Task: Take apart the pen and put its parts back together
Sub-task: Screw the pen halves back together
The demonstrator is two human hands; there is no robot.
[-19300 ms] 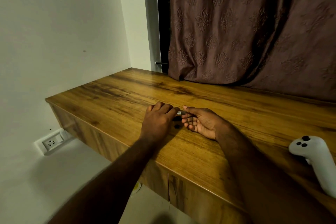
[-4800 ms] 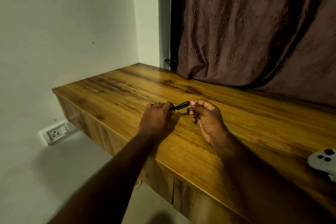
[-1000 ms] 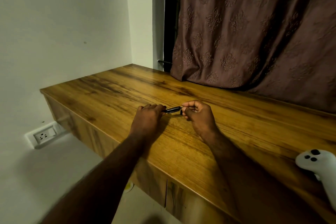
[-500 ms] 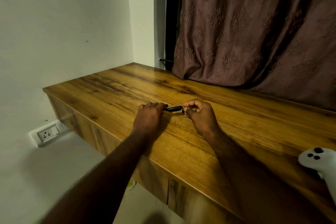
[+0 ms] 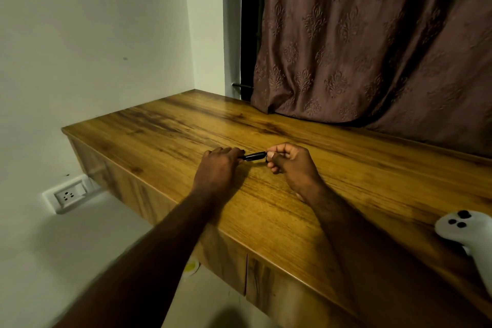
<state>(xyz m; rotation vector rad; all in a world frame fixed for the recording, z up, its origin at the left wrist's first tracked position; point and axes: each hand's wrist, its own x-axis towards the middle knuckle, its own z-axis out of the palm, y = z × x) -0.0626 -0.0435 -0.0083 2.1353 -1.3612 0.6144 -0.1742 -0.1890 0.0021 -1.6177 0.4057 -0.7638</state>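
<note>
A short black pen [image 5: 254, 156] is held level between both hands, just above the wooden tabletop [image 5: 346, 176]. My left hand [image 5: 218, 168] grips its left end with curled fingers, which hide that part of the barrel. My right hand [image 5: 291, 165] pinches the pen's right end between thumb and fingertips; that tip is hidden under the fingers. Only the middle stretch of the pen shows between the two hands.
A white handheld controller [image 5: 468, 234] lies at the table's right front edge. A brown patterned curtain [image 5: 372, 42] hangs along the back. White wall stands to the left, with a wall socket [image 5: 69, 195] below the table's left end.
Over the last second both hands have kept their hold on the pen in about the same spot; my right fingers have shifted slightly at the pen's end.
</note>
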